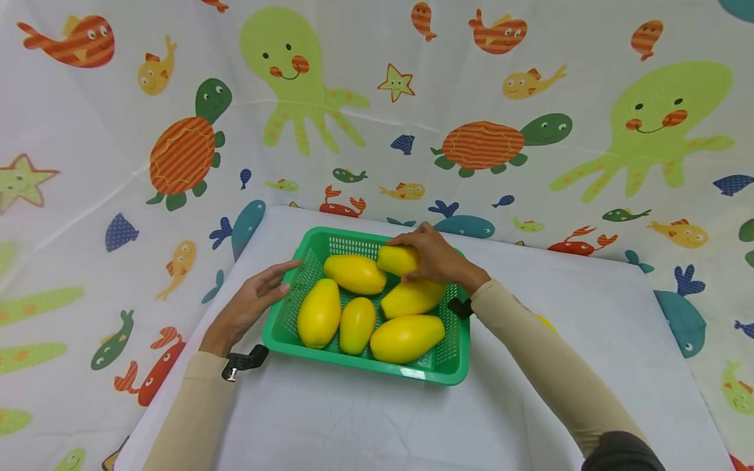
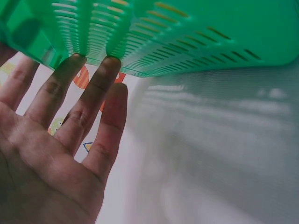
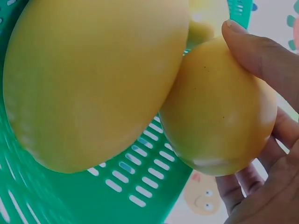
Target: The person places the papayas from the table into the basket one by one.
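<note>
A green plastic basket [image 1: 359, 371] with slotted walls stands on the white table and holds several smooth yellow mangoes [image 1: 408, 338]. My right hand [image 1: 437, 257] grips one mango [image 1: 394, 260] at the basket's far side. In the right wrist view the thumb lies over this mango [image 3: 219, 112] and the fingers go round its other side; a larger-looking mango [image 3: 88, 84] is beside it. My left hand [image 1: 253, 302] is at the basket's left wall, its fingers extended. Seen from the left wrist, the fingertips of that hand [image 2: 51, 144] are at the basket wall [image 2: 233, 32], apparently touching it.
A white cloth covers the table [image 1: 353, 425]. Behind and to the left hangs a curtain [image 1: 365, 39] printed with sea animals. Part of a yellow thing [image 1: 548, 322] shows past the right sleeve, mostly hidden. Each wrist wears a black strap [image 1: 244, 362].
</note>
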### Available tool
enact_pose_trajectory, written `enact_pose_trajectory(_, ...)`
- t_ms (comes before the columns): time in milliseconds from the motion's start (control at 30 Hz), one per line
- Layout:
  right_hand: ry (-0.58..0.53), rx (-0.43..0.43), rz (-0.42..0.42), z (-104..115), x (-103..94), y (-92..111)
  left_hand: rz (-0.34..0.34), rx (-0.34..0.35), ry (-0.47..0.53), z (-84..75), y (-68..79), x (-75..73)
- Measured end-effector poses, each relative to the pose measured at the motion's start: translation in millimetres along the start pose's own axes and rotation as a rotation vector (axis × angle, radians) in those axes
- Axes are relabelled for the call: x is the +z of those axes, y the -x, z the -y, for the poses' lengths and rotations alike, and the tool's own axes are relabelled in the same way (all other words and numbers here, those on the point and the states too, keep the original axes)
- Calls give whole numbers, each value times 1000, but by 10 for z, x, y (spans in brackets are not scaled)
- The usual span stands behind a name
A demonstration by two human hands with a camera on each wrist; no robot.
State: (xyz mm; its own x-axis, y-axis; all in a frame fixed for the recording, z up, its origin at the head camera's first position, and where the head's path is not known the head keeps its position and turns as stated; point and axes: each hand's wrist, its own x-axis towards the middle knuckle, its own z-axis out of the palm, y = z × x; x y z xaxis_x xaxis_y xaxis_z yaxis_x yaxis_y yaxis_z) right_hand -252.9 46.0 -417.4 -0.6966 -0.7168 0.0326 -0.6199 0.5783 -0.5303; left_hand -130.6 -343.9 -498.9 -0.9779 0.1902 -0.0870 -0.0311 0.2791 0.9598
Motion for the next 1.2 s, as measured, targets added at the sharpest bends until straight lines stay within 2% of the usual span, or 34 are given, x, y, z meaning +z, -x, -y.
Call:
enact_pose_trajectory(233, 6, -5, -6, 11, 46, -38, -3, 5, 2, 1, 10, 7)
enact_pose_trajectory(567, 9, 6, -8, 20, 16, -6, 5, 14, 17, 0, 3, 14)
enact_pose_trajectory(767, -60, 89, -39, 76, -156, 159, 5, 23, -6, -4, 6, -1)
enact_pose_trajectory(900, -63, 141, -82, 53, -282, 301, 11, 31, -12, -1, -16, -14)
enact_pose_trajectory(1000, -60, 143, -120, 14, -347, 399, 14, 32, -13, 2, -27, -25)
enact_pose_trajectory(1200, -88, 76, -214, -26, -429, 598, 13, 15, -3, 7, -45, -33)
